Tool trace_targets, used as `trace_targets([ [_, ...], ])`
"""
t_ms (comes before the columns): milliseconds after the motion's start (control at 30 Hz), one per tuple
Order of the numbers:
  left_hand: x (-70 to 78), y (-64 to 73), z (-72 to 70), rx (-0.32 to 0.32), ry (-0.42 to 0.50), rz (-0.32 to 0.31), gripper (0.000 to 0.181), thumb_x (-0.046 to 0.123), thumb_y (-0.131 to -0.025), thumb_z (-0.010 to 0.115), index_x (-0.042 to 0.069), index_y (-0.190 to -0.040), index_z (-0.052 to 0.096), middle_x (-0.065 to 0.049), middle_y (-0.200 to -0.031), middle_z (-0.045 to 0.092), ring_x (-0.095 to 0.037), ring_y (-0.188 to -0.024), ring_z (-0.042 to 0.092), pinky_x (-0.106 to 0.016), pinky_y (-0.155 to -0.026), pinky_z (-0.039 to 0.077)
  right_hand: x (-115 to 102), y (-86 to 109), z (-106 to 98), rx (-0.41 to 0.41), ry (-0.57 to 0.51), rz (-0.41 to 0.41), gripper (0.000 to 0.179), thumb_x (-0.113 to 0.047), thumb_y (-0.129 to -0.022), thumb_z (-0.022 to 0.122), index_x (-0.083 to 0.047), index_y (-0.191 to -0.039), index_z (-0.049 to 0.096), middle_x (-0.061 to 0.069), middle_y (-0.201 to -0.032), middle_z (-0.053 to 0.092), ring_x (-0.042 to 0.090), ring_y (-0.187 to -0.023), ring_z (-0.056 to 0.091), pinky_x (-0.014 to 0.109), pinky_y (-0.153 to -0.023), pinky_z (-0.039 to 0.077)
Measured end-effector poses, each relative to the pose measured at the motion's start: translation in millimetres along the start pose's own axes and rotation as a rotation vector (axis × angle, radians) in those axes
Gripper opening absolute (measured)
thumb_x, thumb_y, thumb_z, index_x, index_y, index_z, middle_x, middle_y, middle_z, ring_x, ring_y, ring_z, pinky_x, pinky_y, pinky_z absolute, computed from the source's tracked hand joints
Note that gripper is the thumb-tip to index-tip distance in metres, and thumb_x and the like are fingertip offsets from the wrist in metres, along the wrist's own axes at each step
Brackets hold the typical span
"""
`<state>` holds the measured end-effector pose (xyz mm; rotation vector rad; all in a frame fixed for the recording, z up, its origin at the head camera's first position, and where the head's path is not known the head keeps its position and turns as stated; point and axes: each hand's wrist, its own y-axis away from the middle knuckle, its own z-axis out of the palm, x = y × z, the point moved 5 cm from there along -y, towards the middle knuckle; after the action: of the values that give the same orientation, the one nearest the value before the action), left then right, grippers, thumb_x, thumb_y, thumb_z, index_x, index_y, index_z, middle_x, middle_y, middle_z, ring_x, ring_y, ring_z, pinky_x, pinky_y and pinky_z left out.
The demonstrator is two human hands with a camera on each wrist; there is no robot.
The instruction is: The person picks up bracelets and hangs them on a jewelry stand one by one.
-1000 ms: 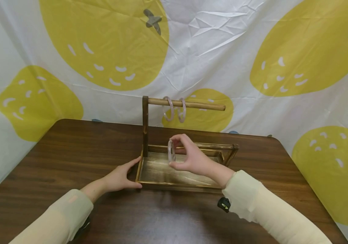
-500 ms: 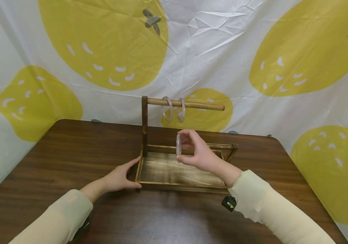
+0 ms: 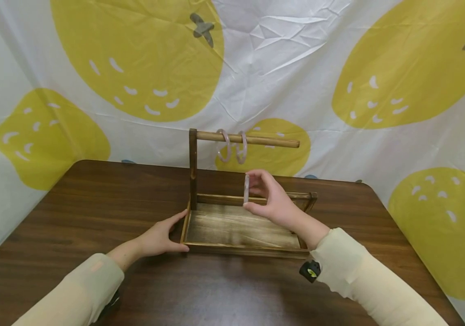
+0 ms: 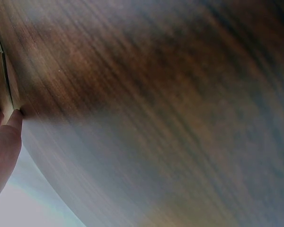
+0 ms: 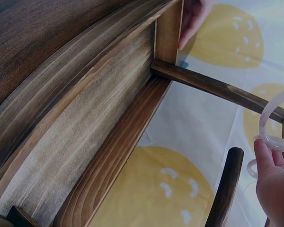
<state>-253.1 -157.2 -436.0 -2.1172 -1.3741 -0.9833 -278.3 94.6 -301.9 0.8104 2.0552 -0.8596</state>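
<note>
In the head view, my right hand (image 3: 275, 201) pinches a pale translucent bangle (image 3: 246, 189) between thumb and fingers. The bangle stands edge-on, raised over the tray and below the upper bar. Two pinkish bangles, one on the left (image 3: 224, 154) and one on the right (image 3: 242, 156), hang from the wooden bar (image 3: 275, 141) of a display stand. My left hand (image 3: 160, 236) rests against the left end of the stand's shallow wooden tray (image 3: 240, 249), thumb at the front corner and fingers spread along the side. In the right wrist view, the held bangle (image 5: 264, 116) is partly out of frame.
A dark upright post (image 3: 193, 170) carries the upper bar at the tray's left. A lower wooden rail (image 3: 297, 195) runs along the back right. Everything stands on a dark wood-grain table (image 3: 134, 290), with a lemon-print cloth (image 3: 281, 59) hanging behind.
My right hand has moved right and slightly up with the bangle, which now shows more edge-on. The left hand and the two hanging bangles have stayed in place.
</note>
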Motion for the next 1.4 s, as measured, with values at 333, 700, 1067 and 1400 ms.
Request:
trace_targets([
  [333, 0.2, 0.2, -0.1, 0.001, -0.002, 0.003, 0.099, 0.034, -0.075, 0.078, 0.001, -0.148, 0.021, -0.025, -0.150, 0.028, -0.043, -0.136, 0.029, -0.057, -0.108, 0.028, 0.5, 3.2, -13.1, 0.041, -0.021, 0.011, 0.060, 0.008, -0.080, 0.066, 0.008, -0.131, 0.035, 0.020, -0.118, 0.048, 0.020, -0.110, 0.049, 0.032, -0.099, 0.046],
  [700, -1.2, -0.3, 0.2, 0.005, -0.005, 0.001, 0.098, 0.034, -0.075, 0.078, 0.001, -0.148, 0.022, -0.025, -0.150, 0.028, -0.043, -0.136, 0.029, -0.057, -0.108, 0.028, 1.4, 7.1, -30.5, 0.088, -0.005, 0.009, 0.057, 0.005, -0.082, 0.065, 0.009, -0.130, 0.035, 0.017, -0.115, 0.046, 0.005, -0.104, 0.048, 0.013, -0.093, 0.044],
  [1067, -0.6, -0.1, -0.1, 0.004, -0.002, 0.003, 0.098, 0.033, -0.074, 0.078, 0.001, -0.148, 0.022, -0.025, -0.150, 0.028, -0.043, -0.136, 0.029, -0.057, -0.108, 0.028, 1.0, 9.0, -47.7, 0.136, 0.006, 0.025, 0.054, 0.009, -0.082, 0.060, 0.012, -0.129, 0.034, 0.014, -0.114, 0.045, 0.003, -0.103, 0.046, 0.012, -0.091, 0.043],
  [1400, -0.8, -0.3, -0.1, -0.003, 0.001, -0.002, 0.098, 0.034, -0.075, 0.078, 0.001, -0.148, 0.021, -0.025, -0.150, 0.028, -0.043, -0.136, 0.029, -0.058, -0.108, 0.028, 4.8, 10.5, -65.6, 0.182, -0.009, 0.062, 0.053, 0.010, -0.083, 0.057, 0.011, -0.129, 0.031, 0.004, -0.112, 0.044, 0.001, -0.103, 0.047, 0.010, -0.091, 0.043],
])
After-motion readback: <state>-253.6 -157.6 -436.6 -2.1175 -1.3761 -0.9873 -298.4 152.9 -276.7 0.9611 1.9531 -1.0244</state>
